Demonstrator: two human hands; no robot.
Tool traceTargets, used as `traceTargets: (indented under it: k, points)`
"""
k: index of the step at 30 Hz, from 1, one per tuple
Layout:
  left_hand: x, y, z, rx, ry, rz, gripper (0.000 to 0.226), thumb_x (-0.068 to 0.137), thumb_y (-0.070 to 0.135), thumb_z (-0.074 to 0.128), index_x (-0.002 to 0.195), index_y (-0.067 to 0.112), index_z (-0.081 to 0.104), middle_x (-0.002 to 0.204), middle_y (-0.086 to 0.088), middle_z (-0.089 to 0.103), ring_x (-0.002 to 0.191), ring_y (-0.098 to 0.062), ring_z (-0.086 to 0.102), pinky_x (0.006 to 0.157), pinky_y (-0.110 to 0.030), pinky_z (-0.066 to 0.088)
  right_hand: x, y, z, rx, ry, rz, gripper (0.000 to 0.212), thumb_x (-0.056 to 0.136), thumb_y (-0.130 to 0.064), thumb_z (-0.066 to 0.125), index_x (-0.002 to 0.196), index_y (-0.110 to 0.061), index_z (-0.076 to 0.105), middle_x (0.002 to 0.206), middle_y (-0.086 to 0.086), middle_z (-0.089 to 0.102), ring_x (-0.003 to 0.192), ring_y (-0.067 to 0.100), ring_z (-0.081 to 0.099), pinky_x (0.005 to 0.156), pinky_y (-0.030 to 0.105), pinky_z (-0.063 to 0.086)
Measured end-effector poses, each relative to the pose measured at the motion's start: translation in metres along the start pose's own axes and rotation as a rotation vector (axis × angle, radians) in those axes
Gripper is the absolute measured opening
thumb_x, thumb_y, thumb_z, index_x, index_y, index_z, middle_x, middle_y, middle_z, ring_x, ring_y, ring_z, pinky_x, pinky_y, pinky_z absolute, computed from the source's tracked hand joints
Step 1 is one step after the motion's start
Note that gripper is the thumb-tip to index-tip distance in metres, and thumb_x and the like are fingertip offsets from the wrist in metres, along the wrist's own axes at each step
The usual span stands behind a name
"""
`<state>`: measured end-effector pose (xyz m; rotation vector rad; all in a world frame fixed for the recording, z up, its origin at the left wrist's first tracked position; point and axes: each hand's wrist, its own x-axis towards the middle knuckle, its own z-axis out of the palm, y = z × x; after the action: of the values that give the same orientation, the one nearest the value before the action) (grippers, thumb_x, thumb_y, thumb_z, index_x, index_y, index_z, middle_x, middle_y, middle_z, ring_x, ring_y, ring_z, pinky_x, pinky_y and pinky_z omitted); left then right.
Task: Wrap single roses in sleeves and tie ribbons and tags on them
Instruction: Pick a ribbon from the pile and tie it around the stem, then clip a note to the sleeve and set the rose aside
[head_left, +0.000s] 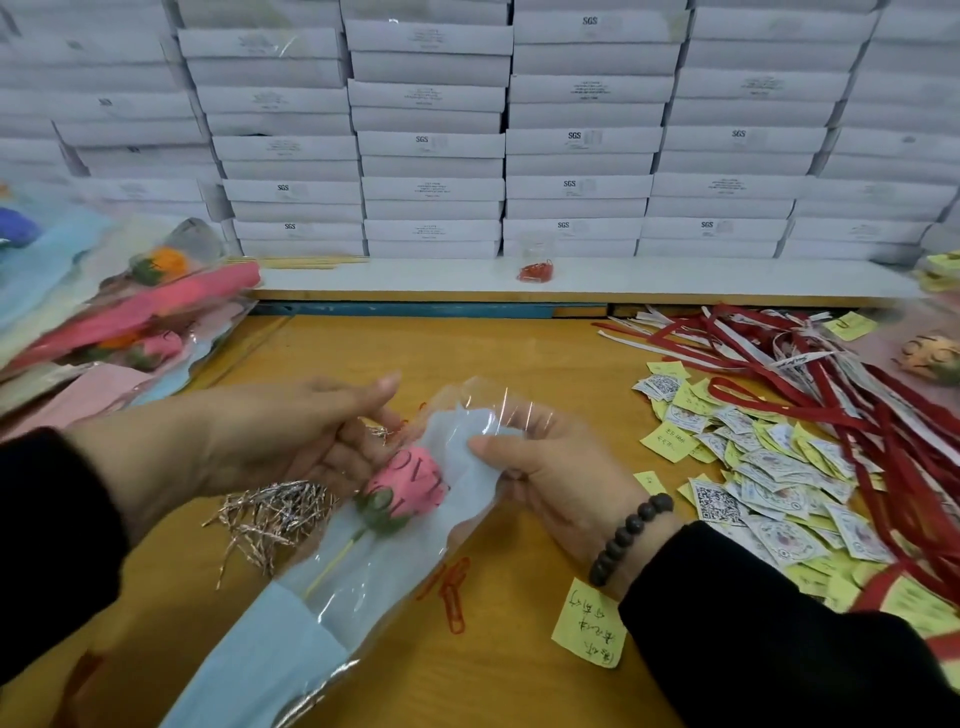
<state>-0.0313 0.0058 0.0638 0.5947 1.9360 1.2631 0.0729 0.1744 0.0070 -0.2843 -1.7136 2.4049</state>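
Yellow wooden table (519, 353), white boxes (431, 145) stacked behind. Sleeving step in hand: pink rose (408, 486) lies inside the clear-and-blue sleeve (374, 561), at centre. Left hand (291, 436) curls round the sleeve's near edge; right hand (550, 467) pinches its mouth. Next, I judge: tie on a ribbon (810, 374) and tag (769, 467) (both heaped at right).

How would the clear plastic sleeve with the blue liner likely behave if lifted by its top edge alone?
The sleeve is probably floppy: its top edge already curls and creases where the right hand pinches it. It looks thin and glossy, so likely light and somewhat slippery. The pink rose inside might slide toward the lower end.
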Motion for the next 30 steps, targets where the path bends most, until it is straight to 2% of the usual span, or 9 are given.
traceTargets:
  k: [2,5,8,12,16,20,23,25,30]
  points:
    - [0.016,-0.002,0.002,-0.056,0.016,-0.016,0.052,0.064,0.045,0.061,0.096,0.004,0.061,0.068,-0.007,0.060,0.054,-0.014,0.055,0.049,-0.023,0.049,-0.004,-0.001,0.003,-0.007,-0.075,0.012,0.022,0.081,0.009,0.060,0.095,-0.006,0.066,0.085,0.010,0.073,0.071,0.020,0.069,0.064,0.029,0.059]
    - [0.027,-0.002,0.013,-0.153,-0.036,-0.016,0.034,0.066,0.030,0.068,0.085,0.002,0.066,0.072,-0.009,0.062,0.060,-0.018,0.056,0.060,-0.029,0.050,-0.009,0.001,0.010,-0.090,-0.171,0.023,0.022,0.081,0.007,0.062,0.092,-0.010,0.068,0.084,0.009,0.073,0.071,0.018,0.069,0.064,0.027,0.058]
    - [0.038,-0.004,0.020,-0.291,-0.027,-0.015,0.018,0.068,0.022,0.066,0.063,0.006,0.068,0.057,-0.008,0.061,0.047,-0.018,0.057,0.049,-0.024,0.050,-0.010,0.002,0.011,-0.124,-0.169,0.008,0.019,0.079,0.007,0.064,0.089,-0.008,0.068,0.080,0.007,0.072,0.066,0.015,0.067,0.060,0.024,0.056]
    - [0.041,-0.016,0.013,-0.467,-0.012,-0.073,0.040,0.065,0.032,0.066,0.088,0.000,0.073,0.069,-0.013,0.069,0.055,-0.014,0.063,0.059,-0.023,0.057,-0.005,-0.001,0.005,-0.138,-0.136,0.000,0.020,0.079,0.007,0.064,0.085,-0.011,0.066,0.080,0.006,0.071,0.067,0.016,0.066,0.062,0.024,0.056]
    - [0.029,-0.023,0.016,-0.488,-0.105,-0.079,0.055,0.029,0.019,0.095,0.077,0.000,0.075,0.076,-0.019,0.071,0.059,-0.023,0.069,0.051,-0.028,0.056,-0.003,0.001,0.002,-0.178,-0.124,0.010,0.017,0.077,0.006,0.065,0.089,-0.006,0.066,0.083,0.008,0.071,0.072,0.017,0.066,0.063,0.024,0.054]
    - [0.024,-0.024,0.025,-0.527,-0.007,-0.019,0.015,0.060,0.015,0.075,0.071,0.004,0.075,0.069,-0.015,0.070,0.054,-0.022,0.066,0.051,-0.030,0.057,-0.002,0.001,-0.001,-0.209,-0.122,0.019,0.014,0.079,0.004,0.065,0.092,-0.001,0.064,0.088,0.014,0.070,0.073,0.019,0.065,0.067,0.027,0.054]
    - [0.022,-0.021,0.029,-0.573,0.168,0.002,0.010,0.064,0.011,0.066,0.056,0.008,0.072,0.061,-0.011,0.067,0.046,-0.019,0.062,0.046,-0.029,0.055,-0.002,-0.012,-0.008,-0.228,-0.050,0.033,0.013,0.084,-0.012,0.066,0.094,-0.004,0.066,0.083,0.011,0.069,0.065,0.014,0.062,0.059,0.023,0.052]
    - [0.021,-0.019,0.031,-0.590,0.220,0.019,0.012,0.075,0.007,0.063,0.065,0.003,0.067,0.056,-0.011,0.064,0.040,-0.017,0.059,0.041,-0.024,0.051,-0.003,-0.026,-0.018,-0.402,0.031,0.003,0.014,0.084,-0.018,0.066,0.093,-0.007,0.065,0.075,0.005,0.068,0.058,0.008,0.061,0.053,0.018,0.050]
    - [0.022,-0.020,0.030,-0.539,0.192,0.049,0.012,0.085,0.006,0.057,0.077,-0.001,0.062,0.058,-0.011,0.060,0.039,-0.015,0.055,0.045,-0.020,0.050,-0.007,-0.057,-0.065,-1.386,0.169,-0.004,0.011,0.083,-0.013,0.066,0.081,-0.021,0.059,0.080,-0.004,0.059,0.068,0.005,0.055,0.055,0.013,0.039]
